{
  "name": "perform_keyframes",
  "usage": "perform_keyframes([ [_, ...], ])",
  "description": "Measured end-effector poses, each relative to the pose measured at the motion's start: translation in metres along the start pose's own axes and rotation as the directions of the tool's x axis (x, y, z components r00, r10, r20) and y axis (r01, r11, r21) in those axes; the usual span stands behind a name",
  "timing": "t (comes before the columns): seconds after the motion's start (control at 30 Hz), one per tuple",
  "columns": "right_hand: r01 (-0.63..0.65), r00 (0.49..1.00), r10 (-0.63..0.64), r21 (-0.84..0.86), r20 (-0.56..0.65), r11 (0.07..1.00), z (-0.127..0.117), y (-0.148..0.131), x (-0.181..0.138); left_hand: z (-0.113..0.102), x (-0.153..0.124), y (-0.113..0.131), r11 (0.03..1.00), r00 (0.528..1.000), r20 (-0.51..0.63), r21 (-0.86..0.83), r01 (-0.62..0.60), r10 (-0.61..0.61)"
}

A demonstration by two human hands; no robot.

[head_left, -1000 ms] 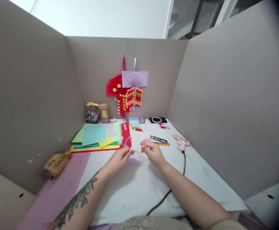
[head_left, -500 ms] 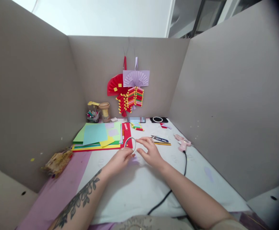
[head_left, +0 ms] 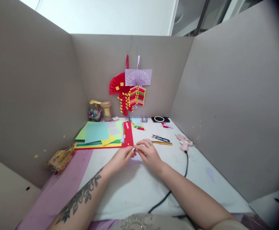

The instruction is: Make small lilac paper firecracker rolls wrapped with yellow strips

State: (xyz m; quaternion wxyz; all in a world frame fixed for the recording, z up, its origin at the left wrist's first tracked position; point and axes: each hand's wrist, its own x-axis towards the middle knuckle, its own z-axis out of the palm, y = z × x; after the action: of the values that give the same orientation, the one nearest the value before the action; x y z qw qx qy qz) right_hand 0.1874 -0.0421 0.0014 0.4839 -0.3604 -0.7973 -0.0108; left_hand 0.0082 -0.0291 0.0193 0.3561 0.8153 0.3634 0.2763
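Note:
My left hand (head_left: 120,157) and my right hand (head_left: 149,153) meet fingertip to fingertip over the white table (head_left: 134,188), just in front of the red sheet (head_left: 129,138). Both pinch closed on a small white thing (head_left: 133,149) that is too small to name. A pale lilac scrap of paper (head_left: 136,158) lies on the table under the fingers. The thin ring seen earlier does not show. My left forearm bears a dark tattoo.
A stack of coloured paper (head_left: 98,135) lies at the back left. Scissors (head_left: 160,138), a pencil and a pink glue gun (head_left: 184,143) with a black cord (head_left: 170,191) lie to the right. Paper fans (head_left: 132,89) hang on the back wall. Cardboard walls enclose three sides.
My right hand has moved left to meet my left hand. The thin ring my left hand held up has dropped out of sight between the fingers.

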Motion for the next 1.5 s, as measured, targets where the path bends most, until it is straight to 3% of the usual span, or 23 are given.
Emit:
perform_keyframes([
  [0.23,-0.090,0.996,0.088,0.073,0.029,0.993,-0.002,0.002,0.002,-0.001,-0.001,0.002,0.998,0.999,-0.014,-0.046,0.038,-0.039],
  [0.33,-0.177,0.983,0.182,0.152,-0.016,0.972,-0.007,0.006,0.004,-0.007,0.000,0.002,0.997,0.998,-0.036,-0.062,0.052,-0.054],
  [0.53,-0.281,0.949,0.304,0.216,-0.081,0.935,-0.007,0.012,0.002,-0.016,0.000,0.007,0.991,0.992,0.036,0.057,0.120,-0.123],
  [0.73,-0.316,0.920,0.352,0.209,-0.170,0.926,-0.004,0.014,0.002,-0.017,0.000,0.000,0.996,0.996,-0.043,-0.053,0.072,-0.074],
  [1.1,-0.151,0.972,0.158,0.051,-0.173,0.987,0.002,0.014,-0.003,-0.016,0.003,-0.011,0.996,0.994,-0.093,-0.063,0.059,-0.065],
  [1.3,-0.039,0.996,0.032,-0.092,-0.078,0.995,0.001,0.009,-0.002,-0.012,0.004,-0.003,0.991,0.992,-0.100,-0.121,0.064,-0.076],
  [1.5,0.039,0.999,-0.039,-0.107,0.000,0.993,0.000,0.005,-0.001,-0.008,0.005,-0.007,0.975,0.990,-0.098,-0.206,0.079,-0.101],
])
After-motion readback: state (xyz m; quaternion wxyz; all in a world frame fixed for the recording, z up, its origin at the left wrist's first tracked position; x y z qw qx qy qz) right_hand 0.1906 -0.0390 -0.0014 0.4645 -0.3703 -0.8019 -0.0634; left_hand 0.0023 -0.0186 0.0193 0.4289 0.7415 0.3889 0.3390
